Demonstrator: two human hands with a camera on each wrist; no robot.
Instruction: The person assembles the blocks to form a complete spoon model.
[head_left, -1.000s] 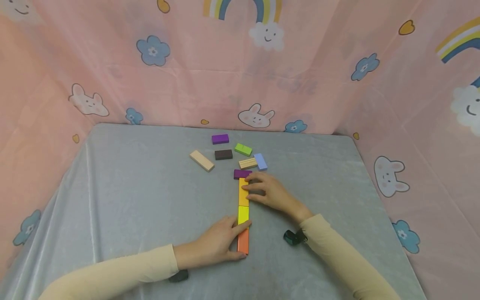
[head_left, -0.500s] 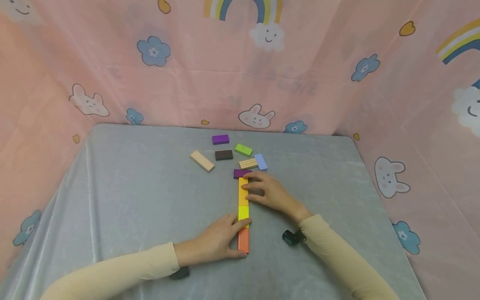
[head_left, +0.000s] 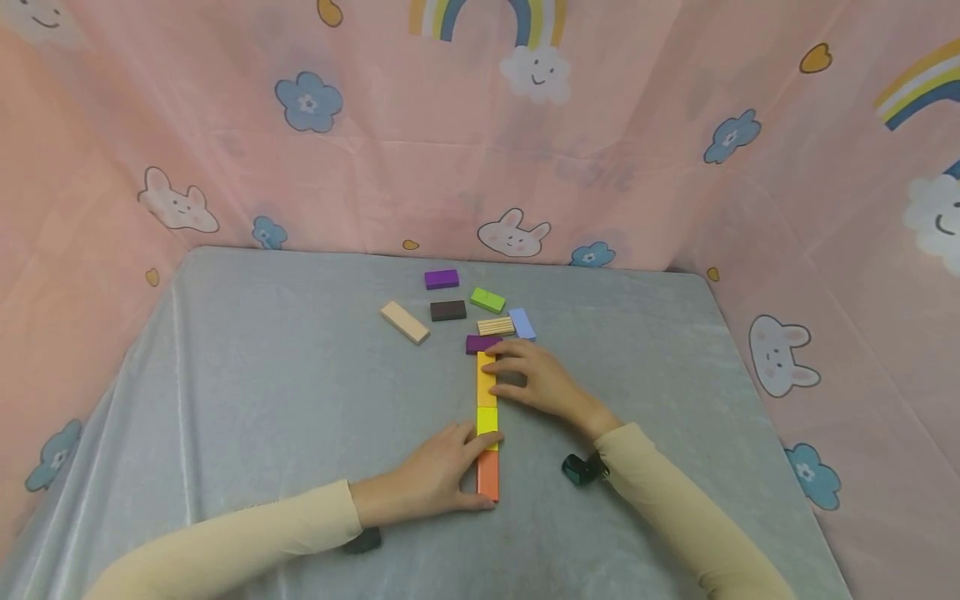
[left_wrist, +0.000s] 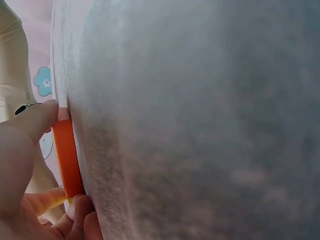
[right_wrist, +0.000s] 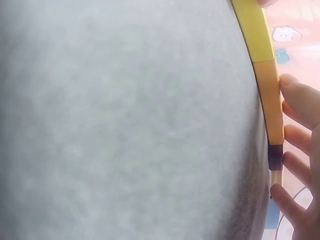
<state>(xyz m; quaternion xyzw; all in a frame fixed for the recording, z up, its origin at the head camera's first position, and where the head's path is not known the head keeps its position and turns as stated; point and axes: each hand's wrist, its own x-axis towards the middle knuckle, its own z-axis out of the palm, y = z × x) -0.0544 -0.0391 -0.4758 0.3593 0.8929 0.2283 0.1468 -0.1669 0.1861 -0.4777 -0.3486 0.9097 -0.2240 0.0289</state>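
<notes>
A straight row of blocks runs away from the person in the head view: an orange block (head_left: 487,477) nearest, then a yellow block (head_left: 487,419), an amber block (head_left: 486,379) and a purple block (head_left: 481,344) set crosswise at the far end. My left hand (head_left: 427,475) holds the orange block lengthwise, thumb at its near end and index finger reaching across the yellow block. In the left wrist view the orange block (left_wrist: 67,157) shows between thumb and fingers. My right hand (head_left: 543,379) rests its spread fingertips on the amber and purple blocks from the right.
Beyond the row lie a ridged wooden block (head_left: 496,327), a light blue block (head_left: 522,323), a green block (head_left: 487,300), a dark brown block (head_left: 447,311), a violet block (head_left: 442,279) and a beige block (head_left: 405,322). Grey cloth (head_left: 285,375) covers the table; a pink curtain (head_left: 390,167) surrounds it.
The row of orange, yellow, amber and purple blocks has slid slightly away from the person, both hands moving along with it. The loose blocks behind look almost unmoved.
</notes>
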